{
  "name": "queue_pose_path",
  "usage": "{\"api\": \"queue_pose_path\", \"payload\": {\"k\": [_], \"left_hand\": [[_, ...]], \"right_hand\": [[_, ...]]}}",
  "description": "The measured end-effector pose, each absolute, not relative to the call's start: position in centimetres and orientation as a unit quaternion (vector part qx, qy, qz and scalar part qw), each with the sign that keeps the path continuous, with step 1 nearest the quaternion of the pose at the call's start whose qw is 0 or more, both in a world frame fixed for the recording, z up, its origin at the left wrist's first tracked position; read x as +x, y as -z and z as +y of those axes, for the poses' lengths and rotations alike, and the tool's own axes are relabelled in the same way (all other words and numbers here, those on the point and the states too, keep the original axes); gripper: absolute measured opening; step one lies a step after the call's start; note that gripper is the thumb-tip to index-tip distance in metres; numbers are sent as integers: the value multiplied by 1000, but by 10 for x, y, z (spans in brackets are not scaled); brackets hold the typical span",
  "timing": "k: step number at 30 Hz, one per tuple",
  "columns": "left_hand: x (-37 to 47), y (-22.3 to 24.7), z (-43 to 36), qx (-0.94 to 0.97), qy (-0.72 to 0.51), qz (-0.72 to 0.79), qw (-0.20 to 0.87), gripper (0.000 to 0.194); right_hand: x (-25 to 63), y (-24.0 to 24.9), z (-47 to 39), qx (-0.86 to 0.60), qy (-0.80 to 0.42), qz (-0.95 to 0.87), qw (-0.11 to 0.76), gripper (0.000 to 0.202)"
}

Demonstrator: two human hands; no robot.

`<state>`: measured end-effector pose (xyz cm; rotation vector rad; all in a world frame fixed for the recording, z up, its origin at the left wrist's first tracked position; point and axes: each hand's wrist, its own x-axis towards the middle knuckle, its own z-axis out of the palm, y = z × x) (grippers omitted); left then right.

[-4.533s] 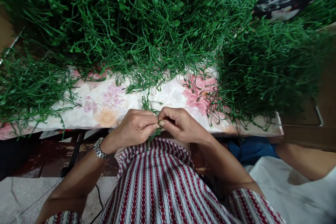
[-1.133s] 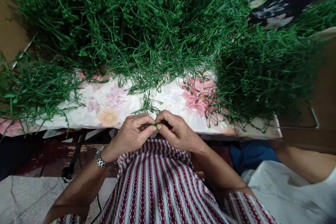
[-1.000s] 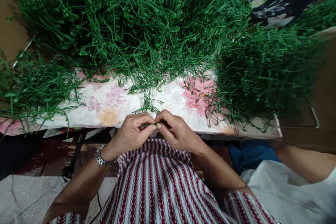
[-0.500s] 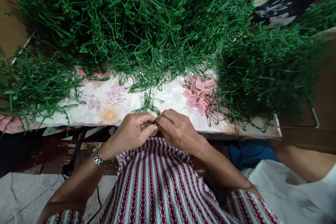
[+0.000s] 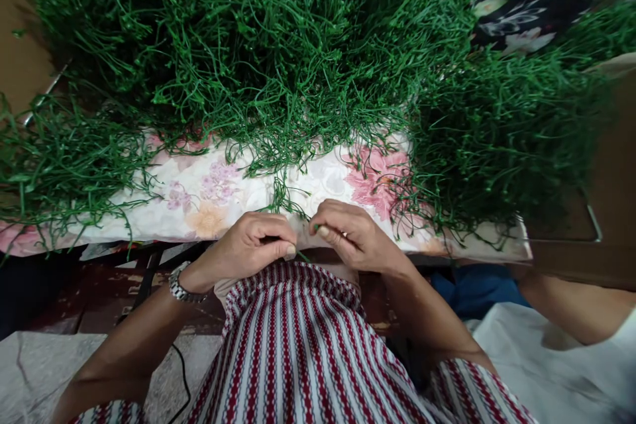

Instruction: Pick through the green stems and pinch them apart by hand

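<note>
Head view, looking down: left hand (image 5: 248, 248) curled shut, thumb and forefinger pinching a thin green strand (image 5: 301, 254) at the near edge of the floral cloth (image 5: 209, 195). Right hand (image 5: 355, 235) just beside, fingertips closed on the same strand's other end, a small gap between the two hands. Green strand heap (image 5: 258, 46) piled across the far side of the cloth; striped garment (image 5: 298, 351) below its near edge; wristwatch (image 5: 179, 286) on left wrist.
</note>
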<state>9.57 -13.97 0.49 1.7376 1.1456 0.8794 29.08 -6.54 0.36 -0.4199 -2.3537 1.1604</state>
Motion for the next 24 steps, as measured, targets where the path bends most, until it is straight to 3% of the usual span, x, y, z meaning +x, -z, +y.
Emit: {"api": "queue_pose_path", "payload": {"k": [3,6,9,13,16,21,24], "left_hand": [[101,-1,-139,663,-443,463,386,9],[108,10,-143,670,-494,472,291,9],[111,20,-147,680,-506,488,211,16],[104,17,-147,730,-459,459,213,16],[99,7,-147,800,-364,442,180,15],[101,4,-151,905,-152,383,106,19],[101,4,-152,924,-86,350,125,18]], "right_hand": [[284,0,-75,-241,-459,-812,268,21],[275,12,-89,-236,-555,-755,257,28],[272,23,-99,-244,-607,-710,262,34],[277,24,-97,-234,-595,-729,246,33],[283,17,-90,-184,-513,-812,209,30],[288,5,-90,-129,-249,-957,76,17],[297,-12,-93,-116,-195,-973,29,14]]}}
